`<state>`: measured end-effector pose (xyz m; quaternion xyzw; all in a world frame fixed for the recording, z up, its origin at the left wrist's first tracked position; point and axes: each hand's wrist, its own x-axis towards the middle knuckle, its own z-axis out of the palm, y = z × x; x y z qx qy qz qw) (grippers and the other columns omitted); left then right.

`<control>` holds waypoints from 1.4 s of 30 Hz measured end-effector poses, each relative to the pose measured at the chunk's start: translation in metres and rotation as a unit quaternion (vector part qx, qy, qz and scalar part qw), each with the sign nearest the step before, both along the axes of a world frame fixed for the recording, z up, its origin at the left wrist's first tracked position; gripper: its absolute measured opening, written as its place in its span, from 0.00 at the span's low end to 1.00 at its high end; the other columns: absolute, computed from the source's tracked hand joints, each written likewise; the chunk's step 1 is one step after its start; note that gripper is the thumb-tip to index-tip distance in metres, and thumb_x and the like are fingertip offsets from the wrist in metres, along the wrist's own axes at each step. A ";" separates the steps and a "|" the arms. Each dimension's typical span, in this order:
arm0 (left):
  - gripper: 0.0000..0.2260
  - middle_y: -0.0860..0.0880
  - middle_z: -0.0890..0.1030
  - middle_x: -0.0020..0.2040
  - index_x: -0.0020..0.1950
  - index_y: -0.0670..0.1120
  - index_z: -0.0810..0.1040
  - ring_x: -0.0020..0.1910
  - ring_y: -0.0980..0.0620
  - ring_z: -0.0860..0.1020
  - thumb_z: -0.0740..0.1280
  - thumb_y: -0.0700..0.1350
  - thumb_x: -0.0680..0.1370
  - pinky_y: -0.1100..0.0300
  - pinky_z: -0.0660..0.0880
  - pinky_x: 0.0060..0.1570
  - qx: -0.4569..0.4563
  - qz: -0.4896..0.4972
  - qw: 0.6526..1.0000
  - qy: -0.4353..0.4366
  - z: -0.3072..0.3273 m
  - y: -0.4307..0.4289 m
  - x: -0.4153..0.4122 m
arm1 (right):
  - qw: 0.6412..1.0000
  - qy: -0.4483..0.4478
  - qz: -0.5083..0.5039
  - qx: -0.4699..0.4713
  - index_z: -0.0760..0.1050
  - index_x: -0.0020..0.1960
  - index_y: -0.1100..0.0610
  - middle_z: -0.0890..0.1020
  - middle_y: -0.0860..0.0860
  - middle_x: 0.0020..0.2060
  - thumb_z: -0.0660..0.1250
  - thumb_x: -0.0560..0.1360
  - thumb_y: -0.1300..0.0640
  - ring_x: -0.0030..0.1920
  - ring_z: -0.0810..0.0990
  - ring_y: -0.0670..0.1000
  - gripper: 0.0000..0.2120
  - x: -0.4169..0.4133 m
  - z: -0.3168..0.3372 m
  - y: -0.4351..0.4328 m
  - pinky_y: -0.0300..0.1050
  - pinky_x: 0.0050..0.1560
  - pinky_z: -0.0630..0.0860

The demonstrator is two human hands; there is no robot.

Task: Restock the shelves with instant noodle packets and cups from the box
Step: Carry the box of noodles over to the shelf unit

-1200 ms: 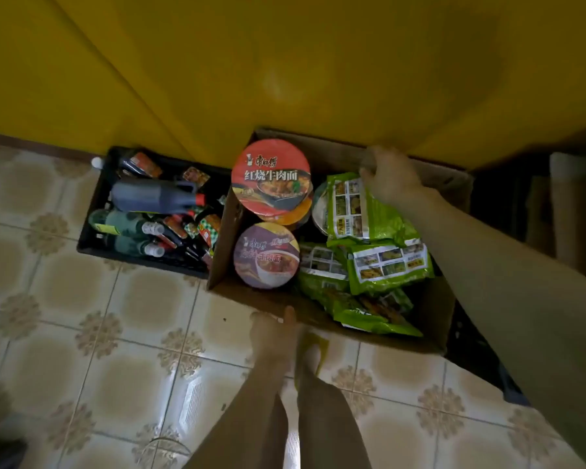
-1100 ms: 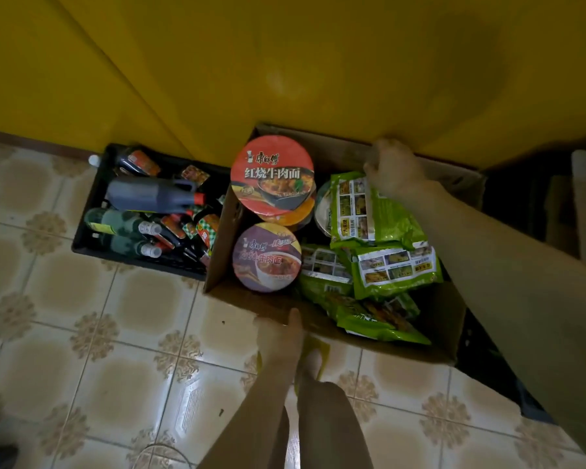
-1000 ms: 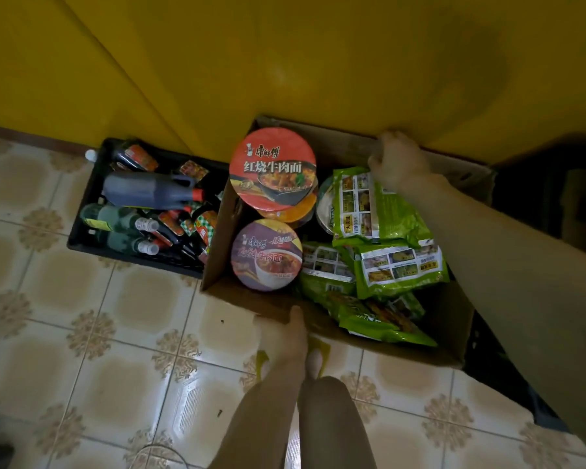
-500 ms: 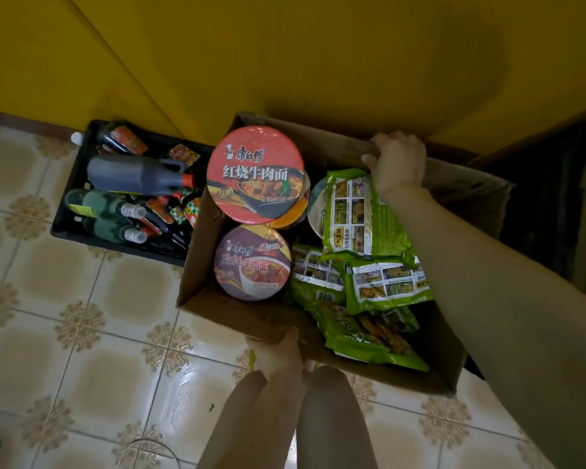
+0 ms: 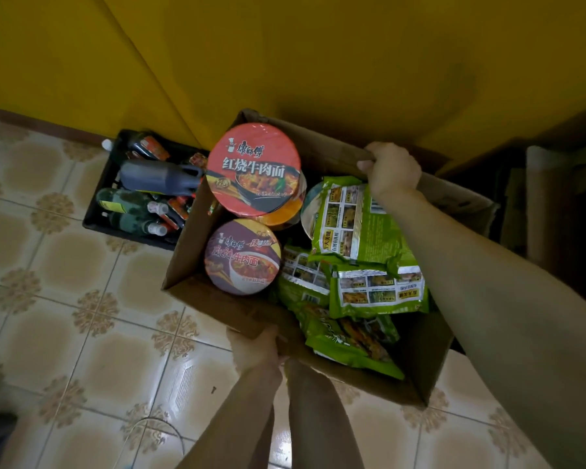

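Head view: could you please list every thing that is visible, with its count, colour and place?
cardboard box: one, brown, centre
red-lid cup: one, red, box's far left
purple-lid cup: one, purple, box's near left
noodle packets: at least four, green, box's right half
crate: one, black, left of box
bottles: several, dark or green, lying in crate
floor: one, beige tiles, underneath
left hand: grips box's near edge
right hand: grips box's far edge

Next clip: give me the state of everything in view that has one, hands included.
cardboard box: open-topped, gripped at two edges
red noodle cup: upright, lid sealed, stacked on another cup
purple noodle cup: upright, lid sealed, in the box
green noodle packets: sealed, piled in the box
left hand: grips the box's near edge
right hand: grips the box's far edge
bottles: lying in the black crate
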<state>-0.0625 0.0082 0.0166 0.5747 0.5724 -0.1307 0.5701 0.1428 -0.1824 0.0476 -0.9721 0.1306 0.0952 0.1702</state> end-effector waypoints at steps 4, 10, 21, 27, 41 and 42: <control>0.17 0.36 0.78 0.50 0.54 0.43 0.68 0.41 0.37 0.79 0.66 0.28 0.70 0.47 0.79 0.32 0.005 -0.032 0.999 -0.009 0.033 0.031 -0.014 | 1.000 -0.005 -0.025 -0.008 0.76 0.52 0.57 0.81 0.57 0.48 0.60 0.79 0.55 0.51 0.78 0.59 0.09 -0.029 0.038 0.007 0.45 0.43 0.66; 0.16 0.40 0.77 0.46 0.53 0.43 0.65 0.39 0.39 0.77 0.64 0.28 0.73 0.50 0.77 0.29 -0.023 -0.144 0.988 -0.047 0.086 0.098 -0.025 | 0.995 -0.008 -0.103 -0.014 0.75 0.51 0.59 0.80 0.58 0.48 0.59 0.79 0.58 0.51 0.77 0.60 0.08 -0.097 0.092 0.026 0.44 0.41 0.66; 0.10 0.42 0.77 0.45 0.51 0.42 0.70 0.46 0.39 0.77 0.64 0.31 0.73 0.52 0.75 0.35 0.038 -0.417 0.897 -0.145 0.190 0.185 -0.054 | 0.946 -0.037 -0.322 0.017 0.76 0.56 0.57 0.80 0.60 0.54 0.62 0.77 0.53 0.57 0.76 0.62 0.11 -0.322 0.176 0.073 0.49 0.51 0.72; 0.10 0.41 0.78 0.47 0.51 0.45 0.72 0.44 0.39 0.78 0.65 0.35 0.72 0.44 0.79 0.40 0.115 -0.610 0.759 -0.197 0.229 0.168 -0.084 | 0.900 -0.087 -0.420 0.075 0.77 0.53 0.61 0.81 0.62 0.50 0.64 0.76 0.56 0.53 0.78 0.62 0.11 -0.461 0.196 0.079 0.48 0.47 0.72; 0.16 0.40 0.78 0.53 0.58 0.43 0.72 0.51 0.39 0.77 0.66 0.35 0.71 0.46 0.76 0.52 0.107 -0.796 0.554 -0.219 0.242 -0.029 -0.282 | 0.756 -0.133 -0.640 0.034 0.75 0.49 0.66 0.79 0.64 0.44 0.63 0.77 0.58 0.45 0.77 0.61 0.11 -0.784 0.214 0.014 0.44 0.38 0.65; 0.15 0.40 0.78 0.53 0.57 0.43 0.72 0.51 0.39 0.77 0.66 0.35 0.70 0.45 0.77 0.52 0.101 -0.800 0.546 -0.225 0.242 -0.048 -0.299 | 0.745 -0.133 -0.653 0.027 0.75 0.49 0.66 0.80 0.64 0.44 0.63 0.77 0.57 0.45 0.77 0.62 0.10 -0.807 0.217 0.006 0.44 0.38 0.65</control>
